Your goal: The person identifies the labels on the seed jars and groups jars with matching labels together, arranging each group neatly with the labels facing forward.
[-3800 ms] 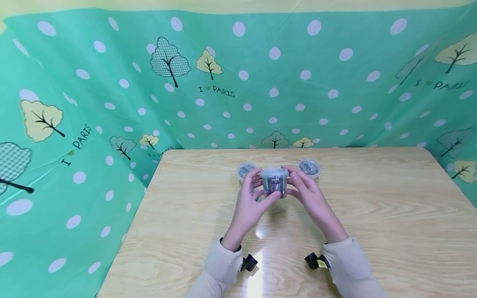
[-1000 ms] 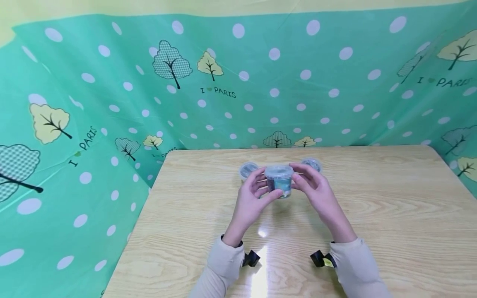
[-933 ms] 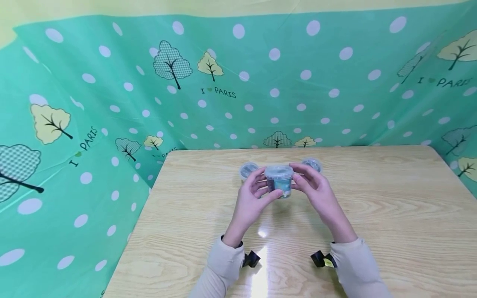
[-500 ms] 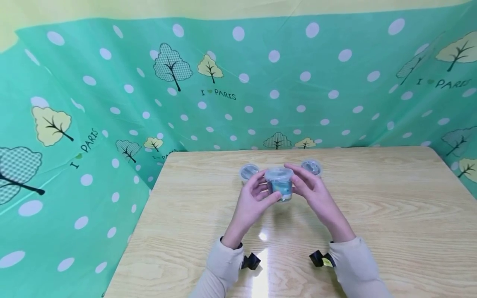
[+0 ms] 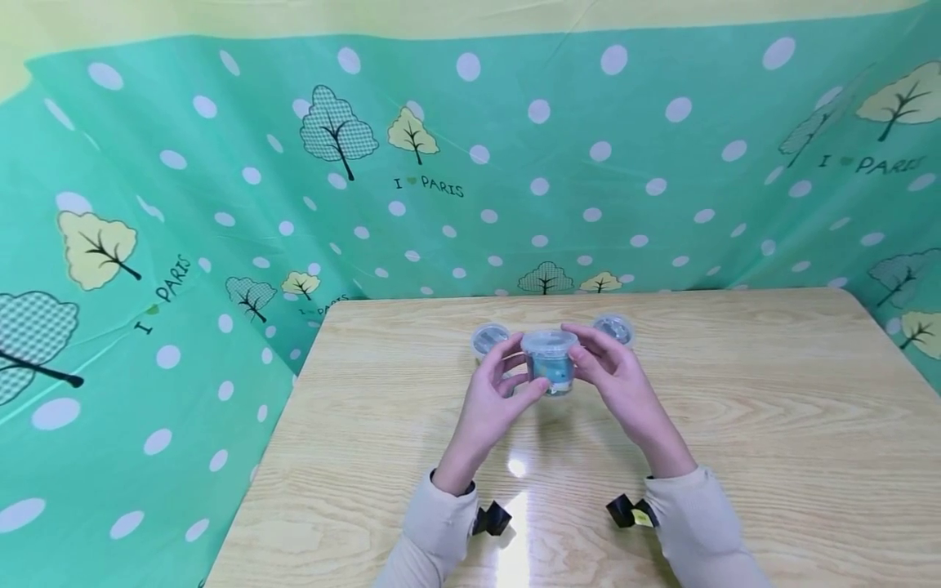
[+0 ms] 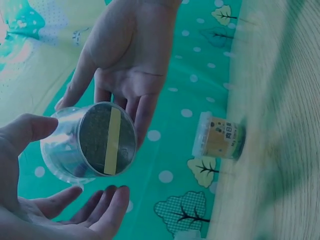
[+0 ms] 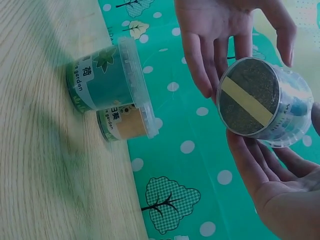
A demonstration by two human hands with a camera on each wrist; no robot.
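Note:
A clear lidded plastic tub (image 5: 550, 363) is held upright above the table between both hands, its blue label facing the head camera. The left hand (image 5: 491, 398) grips its left side, thumb low on the front and fingers behind. On the other side, the right hand (image 5: 620, 388) pinches it near the lid with thumb and forefinger. From the left wrist, the tub's underside (image 6: 97, 140) shows dark, soil-like contents and a yellow strip. The right wrist view shows the same dark base (image 7: 245, 107).
Behind the hands, two similar lidded tubs stand on the wooden table (image 5: 353, 425): a left one (image 5: 487, 336) and a right one (image 5: 614, 327). The right wrist view shows a teal-labelled tub (image 7: 102, 75) and an orange-labelled tub (image 7: 127, 122). A green dotted cloth (image 5: 456, 237) hangs behind.
The held tub has been turned between the hands, from its dark printed side to its blue side. It dipped slightly from a second ago; both hands keep their hold.

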